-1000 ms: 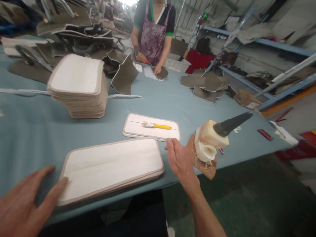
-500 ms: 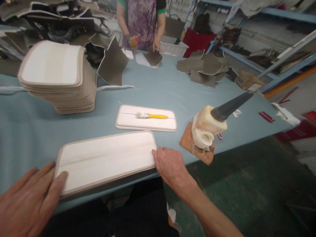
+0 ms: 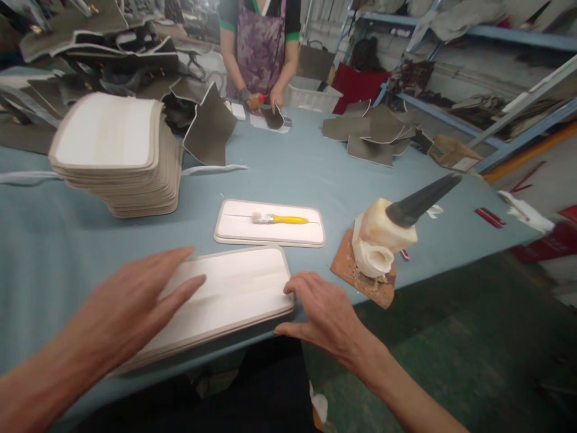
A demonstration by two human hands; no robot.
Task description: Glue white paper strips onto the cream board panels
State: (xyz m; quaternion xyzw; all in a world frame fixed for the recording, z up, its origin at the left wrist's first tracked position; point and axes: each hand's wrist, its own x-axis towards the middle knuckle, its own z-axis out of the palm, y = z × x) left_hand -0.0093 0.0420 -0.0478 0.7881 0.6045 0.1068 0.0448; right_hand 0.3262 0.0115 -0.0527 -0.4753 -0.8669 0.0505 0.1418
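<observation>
A long white panel with rounded corners and a beige border [image 3: 246, 278] lies at the near table edge, with at least one more beneath it. Over its left part is my left hand [image 3: 128, 304], fingers stretched out and thumb apart; whether it touches the surface I cannot tell. At the panel's right end, my right hand [image 3: 329, 310] has its fingertips by the corner and its thumb spread below the near edge. Just beyond sits a smaller white panel [image 3: 229, 230], carrying a paintbrush with a yellow handle [image 3: 289, 220].
A crusted cream container with a dark handle sticking out [image 3: 383, 225] stands on a brown board [image 3: 345, 264] to the right. A tall stack of panels [image 3: 108, 132] rises at left. Dark grey cut pieces [image 3: 374, 129] lie farther back. Across the table, a person [image 3: 261, 54] handles a small dark piece.
My left hand has moved right and up from the panel's left end to over its surface. My right thumb has spread away from the fingers. The other person's hands have come closer together.
</observation>
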